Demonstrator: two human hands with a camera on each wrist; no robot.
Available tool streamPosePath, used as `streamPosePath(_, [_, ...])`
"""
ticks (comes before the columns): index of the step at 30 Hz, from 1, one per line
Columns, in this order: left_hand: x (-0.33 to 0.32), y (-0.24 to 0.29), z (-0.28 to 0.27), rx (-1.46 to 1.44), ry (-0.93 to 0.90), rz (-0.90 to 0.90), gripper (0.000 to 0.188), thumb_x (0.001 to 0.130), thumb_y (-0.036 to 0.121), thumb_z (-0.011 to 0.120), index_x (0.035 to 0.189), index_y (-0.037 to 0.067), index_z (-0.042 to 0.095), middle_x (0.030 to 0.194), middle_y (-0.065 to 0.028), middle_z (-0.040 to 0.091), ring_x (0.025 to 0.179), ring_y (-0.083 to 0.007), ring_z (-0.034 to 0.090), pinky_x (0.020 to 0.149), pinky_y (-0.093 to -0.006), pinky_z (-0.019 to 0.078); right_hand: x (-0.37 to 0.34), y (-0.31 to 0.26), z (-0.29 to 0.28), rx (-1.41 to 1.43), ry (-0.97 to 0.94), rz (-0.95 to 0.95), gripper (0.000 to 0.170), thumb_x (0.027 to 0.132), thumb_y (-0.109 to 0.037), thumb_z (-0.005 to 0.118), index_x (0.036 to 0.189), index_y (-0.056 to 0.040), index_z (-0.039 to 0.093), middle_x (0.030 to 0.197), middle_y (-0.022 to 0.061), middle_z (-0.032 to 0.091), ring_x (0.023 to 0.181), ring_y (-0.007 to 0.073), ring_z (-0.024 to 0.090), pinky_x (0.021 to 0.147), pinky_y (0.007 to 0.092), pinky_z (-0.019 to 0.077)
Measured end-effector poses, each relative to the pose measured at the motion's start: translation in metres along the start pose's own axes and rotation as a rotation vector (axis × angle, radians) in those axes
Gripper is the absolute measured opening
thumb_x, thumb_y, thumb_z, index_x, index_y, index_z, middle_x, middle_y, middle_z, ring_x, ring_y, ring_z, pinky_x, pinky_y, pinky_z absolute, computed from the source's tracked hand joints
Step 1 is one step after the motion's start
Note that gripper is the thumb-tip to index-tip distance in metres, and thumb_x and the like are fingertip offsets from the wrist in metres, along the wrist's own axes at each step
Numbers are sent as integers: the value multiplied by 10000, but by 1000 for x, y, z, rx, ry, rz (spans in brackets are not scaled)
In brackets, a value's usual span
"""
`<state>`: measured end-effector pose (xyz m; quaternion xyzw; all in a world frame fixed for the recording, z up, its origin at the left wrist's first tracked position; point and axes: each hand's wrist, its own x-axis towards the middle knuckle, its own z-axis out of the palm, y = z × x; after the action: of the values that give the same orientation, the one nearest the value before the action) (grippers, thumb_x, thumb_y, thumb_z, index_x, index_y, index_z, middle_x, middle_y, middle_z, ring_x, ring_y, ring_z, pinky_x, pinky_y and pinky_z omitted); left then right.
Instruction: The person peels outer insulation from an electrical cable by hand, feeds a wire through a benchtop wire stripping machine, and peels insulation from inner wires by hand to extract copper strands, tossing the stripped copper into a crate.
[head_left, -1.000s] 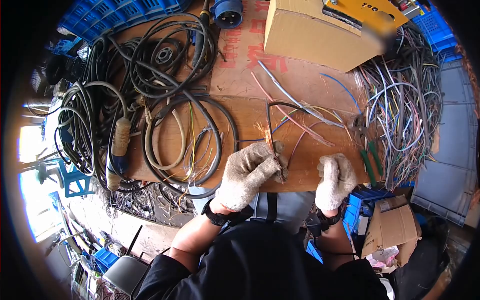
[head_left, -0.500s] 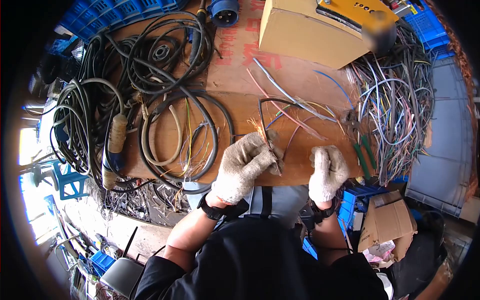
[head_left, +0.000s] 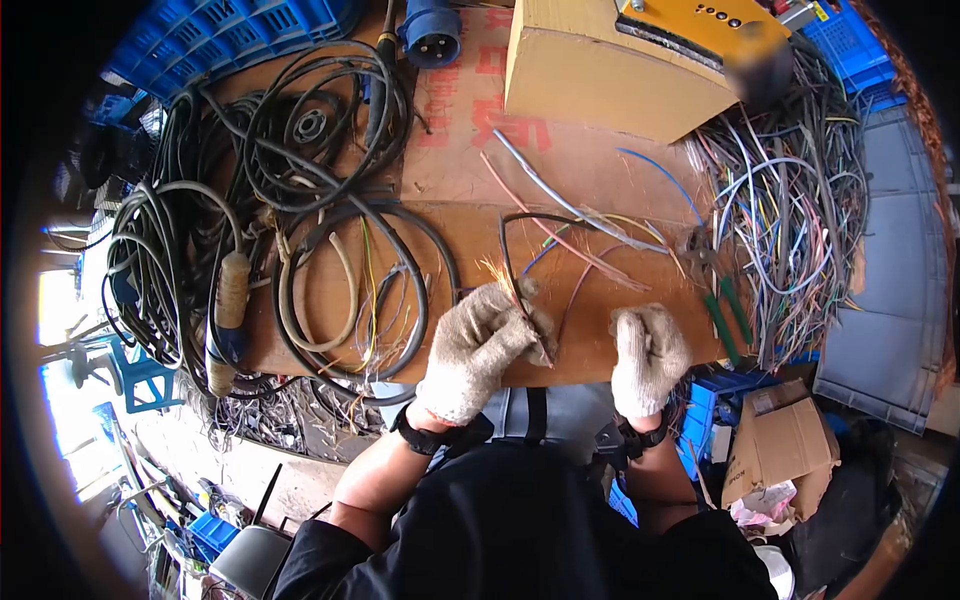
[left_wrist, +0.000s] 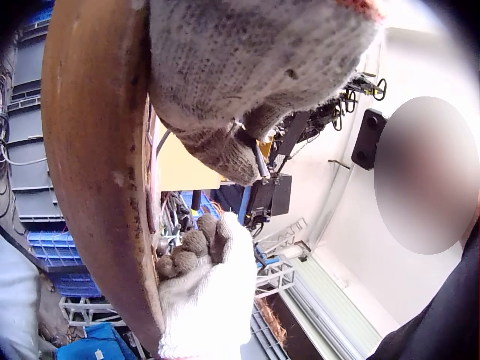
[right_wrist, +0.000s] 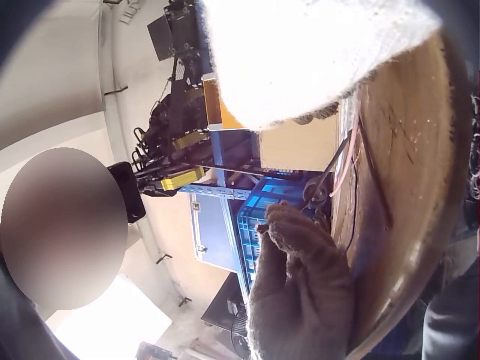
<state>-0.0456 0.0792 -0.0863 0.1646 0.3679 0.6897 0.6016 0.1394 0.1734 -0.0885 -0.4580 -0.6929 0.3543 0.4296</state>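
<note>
We see the left hand (head_left: 470,352) pinching a dark wire (head_left: 526,317), its copper strands (head_left: 504,277) fanned out over the bench (head_left: 590,345); the right hand (head_left: 652,362) is curled, apparently empty, near green-handled pliers (head_left: 721,328).

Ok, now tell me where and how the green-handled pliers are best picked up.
Take the pliers round both green handles, coming from above at the table's near edge with the right hand. The handles point toward the person, slightly spread, so one palm should close over both. The metal head points away, with loose wires close by, so I'd keep the grip off it.
</note>
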Motion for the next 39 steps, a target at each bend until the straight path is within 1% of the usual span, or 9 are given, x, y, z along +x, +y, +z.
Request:
streamPosePath(7, [0, 4, 3, 33, -45, -41, 393, 999, 126, 638, 1332, -34, 506, 989, -101, 688, 845, -157, 668, 806, -302, 538, 2, -2, -2, -8, -34, 11, 51, 865, -55, 737, 847, -11, 719, 714, 70, 638, 622, 172, 614, 581, 304, 455])
streamPosePath(15, [-5, 8, 5, 213, -47, -76, 372, 982, 128, 658, 1295, -40, 550, 966, -67, 704, 843, -118, 657, 782, -276, 536, 4, -3, -4, -49, -61, -40, 41, 852, -51, 738, 858, -12, 729, 722, 82, 655, 622, 202, 618, 591, 315, 465])
streamPosePath(18, [-5, 13, 11, 255, -23, -77, 351, 975, 170, 656, 1233, -43, 549, 902, -119, 698, 787, -177, 667, 736, -301, 533, 4, -2, -5, -71, -67, -38, 41, 851, -53, 737, 859, -14, 730, 719, 80, 655, 622, 206, 616, 591, 318, 465])
streamPosePath(26, [-5, 17, 14, 471, -102, -111, 209, 947, 179, 671, 996, -24, 669, 807, -54, 715, 746, -97, 661, 729, -253, 521, 3, 0, -3, -76, -68, -35, 43, 853, -53, 737, 857, -12, 725, 729, 69, 638, 599, 160, 571, 567, 291, 435])
streamPosePath(27, [-5, 16, 13, 469, -102, -112, 209, 947, 179, 671, 996, -24, 669, 807, -54, 715, 746, -97, 661, 729, -253, 521, 4, -1, -3, -78, -69, -34, 43, 853, -53, 737, 857, -12, 725, 729, 69, 638, 599, 160, 571, 567, 291, 435])
streamPosePath(29, [-7, 16, 9, 476, -134, -127, 320, 956, 92, 693, 1242, -25, 608, 888, -40, 703, 816, -84, 650, 751, -252, 524, 5, -4, -3, -66, -76, -23, 46, 851, -53, 740, 850, -12, 720, 739, 69, 638, 591, 158, 557, 562, 293, 429])
streamPosePath(33, [-7, 14, 11, 446, -115, -131, 314, 959, 93, 691, 1236, -29, 609, 886, -36, 704, 817, -83, 651, 753, -253, 524, 3, -3, -4, -84, -104, -46, 53, 900, -12, 659, 865, 25, 672, 760, 54, 625, 658, 123, 588, 593, 267, 431])
streamPosePath(35, [-6, 14, 14, 439, -71, -92, 233, 936, 152, 688, 1055, -45, 650, 818, -60, 718, 746, -98, 665, 723, -253, 525, 3, -1, -4, -82, -110, -34, 46, 899, -4, 659, 868, 28, 673, 770, 56, 629, 660, 123, 589, 594, 264, 432])
streamPosePath(39, [-6, 19, 17, 496, -77, -88, 253, 936, 152, 686, 1075, -54, 642, 813, -63, 716, 741, -98, 664, 722, -254, 524, 4, -2, -4, -94, -120, -38, 39, 897, 3, 661, 875, 31, 674, 780, 59, 633, 670, 126, 595, 602, 265, 441])
